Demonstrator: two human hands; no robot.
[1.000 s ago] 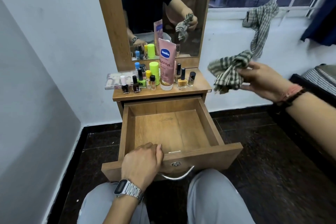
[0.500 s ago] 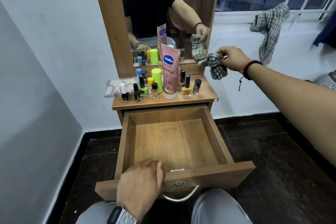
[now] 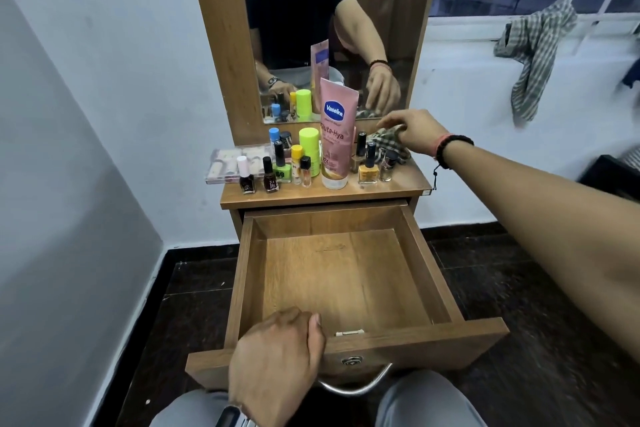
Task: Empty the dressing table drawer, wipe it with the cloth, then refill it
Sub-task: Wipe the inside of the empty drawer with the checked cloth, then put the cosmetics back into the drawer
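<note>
nearest the camera, the person's left hand (image 3: 277, 360) curls over the front edge of the open drawer (image 3: 346, 288), fingers hooked inside the front panel and thumb lying along its top, gripping it. a curved metal handle (image 3: 356, 385) hangs from the drawer's front, just above the person's grey-clad knees. the drawer is pulled well out and its wooden floor shows bare. beyond it, the dressing table top (image 3: 405, 184) carries a crowd of cosmetics: a tall pink lotion tube (image 3: 336, 135) standing cap down in the middle, a neon green bottle (image 3: 309, 149) and several small nail polish bottles to its left, a flat makeup palette (image 3: 232, 163) at the far left edge, and a yellow nail polish (image 3: 367, 166) to the right. the checked cloth (image 3: 388, 144) lies crumpled at the back right of the top, behind the bottles. the right hand (image 3: 415, 132) hangs over it, fingers loosely spread, fingertips touching or just above the cloth; which, i cannot tell. a mirror (image 3: 332, 28) rises behind, reflecting the person. a second checked cloth (image 3: 533, 48) drapes from the window ledge to the right.
</note>
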